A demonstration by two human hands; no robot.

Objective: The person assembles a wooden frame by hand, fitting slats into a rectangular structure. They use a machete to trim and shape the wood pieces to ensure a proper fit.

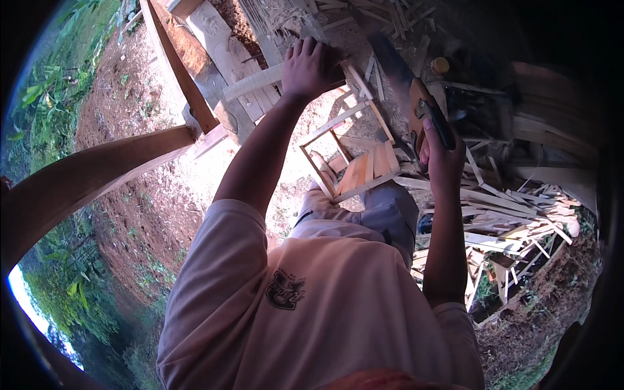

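Note:
My right hand [443,153] is closed around the handle of a handsaw [389,57], its blade pointing up and away to the left. At the workbench, my left hand [305,70] rests on a pale wooden strip [257,82] and presses it down, fingers bent over the wood. The far end of this strip is hidden beneath the hand. The saw blade stands apart from the strip, to the right of my left hand. Below the hands, a small wooden frame with slats [335,123] stands close in front of my legs.
Thick boards [218,39] lie at the far left, beside a curved wooden post [104,156]. A heap of offcuts [513,227] covers the ground at right. A small yellowish round object [440,65] sits beyond the saw. Bare soil and plants [49,104] lie to the left.

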